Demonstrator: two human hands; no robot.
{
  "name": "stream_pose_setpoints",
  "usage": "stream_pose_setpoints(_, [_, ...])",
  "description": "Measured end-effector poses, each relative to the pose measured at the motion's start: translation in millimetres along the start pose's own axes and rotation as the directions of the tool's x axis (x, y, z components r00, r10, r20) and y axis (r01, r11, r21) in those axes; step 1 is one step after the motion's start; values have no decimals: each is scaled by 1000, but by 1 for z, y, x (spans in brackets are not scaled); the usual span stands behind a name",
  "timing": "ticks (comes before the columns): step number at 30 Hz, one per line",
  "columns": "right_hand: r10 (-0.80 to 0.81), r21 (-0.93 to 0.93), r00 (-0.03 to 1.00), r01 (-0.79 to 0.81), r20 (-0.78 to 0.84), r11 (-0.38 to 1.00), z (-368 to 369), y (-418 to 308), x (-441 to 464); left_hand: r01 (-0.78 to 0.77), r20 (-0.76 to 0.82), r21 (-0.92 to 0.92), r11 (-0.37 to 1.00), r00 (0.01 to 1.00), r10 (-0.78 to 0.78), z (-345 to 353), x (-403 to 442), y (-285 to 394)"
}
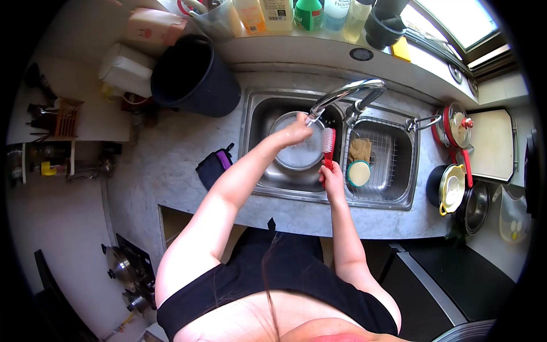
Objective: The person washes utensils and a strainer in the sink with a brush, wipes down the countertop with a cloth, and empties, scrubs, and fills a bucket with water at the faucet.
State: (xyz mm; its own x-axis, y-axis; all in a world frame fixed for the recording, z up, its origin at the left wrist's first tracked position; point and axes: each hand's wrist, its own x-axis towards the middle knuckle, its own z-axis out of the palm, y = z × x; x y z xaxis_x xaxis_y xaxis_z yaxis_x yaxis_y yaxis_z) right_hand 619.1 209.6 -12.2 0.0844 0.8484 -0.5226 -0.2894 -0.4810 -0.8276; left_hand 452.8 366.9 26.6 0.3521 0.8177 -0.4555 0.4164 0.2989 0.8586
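Note:
At the end of the chrome faucet spout (347, 88), the fingers of my left hand (295, 132) are curled around its tip. Beneath that hand a round metal pan or basin (296, 158) with a pale inside sits in the left sink bowl (264, 114). My right hand (334, 178) is closed around the handle of a red scrub brush (329, 141), whose white bristles point up toward the faucet. Just right of the brush, a round cream sponge with a teal rim (359, 173) and a tan cloth-like piece (360, 150) lie on the wire rack (387, 157) in the right bowl.
A dark bucket (196, 77) stands at the counter's back left. A black and purple pouch (215, 166) lies left of the sink. Bottles (308, 14) line the ledge behind. Lidded pots (452, 188) and a cutting board (487, 142) stand at the right.

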Motion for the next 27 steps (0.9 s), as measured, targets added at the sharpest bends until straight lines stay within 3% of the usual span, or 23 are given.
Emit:
stream_pose_setpoints(2, [-12, 13, 1000, 12, 6, 1000, -2, 1, -1, -250, 22, 463, 851, 962, 271, -22, -15, 1])
stream_pose_setpoints(3, [-19, 17, 1000, 19, 3, 1000, -4, 1, -1, -264, 85, 633, 728, 958, 274, -38, -23, 9])
stream_pose_setpoints(5, [-29, 32, 1000, 29, 0, 999, -9, 5, -2, -266, 100, 795, 545, 944, 315, -69, -43, 35])
stream_pose_setpoints(7, [-33, 50, 999, 32, 2, 998, -13, 6, -3, -202, 10, 862, 464, 923, 384, -101, -71, 75])
stream_pose_setpoints(9, [-26, 56, 1000, 26, -7, 998, -16, 4, -5, -38, -217, 831, 555, 897, 386, -133, -95, 126])
stream_pose_setpoints(12, [-9, 46, 1000, 10, -24, 999, -23, 4, -7, -55, -213, 940, 336, 676, 706, -201, -114, 175])
stream_pose_setpoints(15, [-6, 50, 1000, 8, -30, 999, -30, 9, -6, 137, -219, 975, 173, 507, 834, -268, -119, 219])
stream_pose_setpoints(17, [-13, 64, 999, 15, -35, 998, -31, 12, -7, 317, -314, 938, 138, 610, 728, -283, -126, 255])
stream_pose_setpoints(19, [-17, 72, 999, 20, -45, 997, -32, 12, -9, 228, -237, 968, 106, 685, 689, -279, -135, 287])
stream_pose_setpoints(20, [-23, 93, 999, 26, -41, 995, -33, 15, -9, 286, -218, 958, -10, 753, 621, -295, -122, 288])
stream_pose_setpoints(24, [3, 95, 999, 2, -53, 995, -34, 14, -13, 164, -208, 978, 131, 836, 508, -321, -77, 285])
stream_pose_setpoints(27, [21, 90, 997, -15, -68, 996, -33, 10, -19, 145, -128, 989, 11, 830, 543, -340, -52, 278])
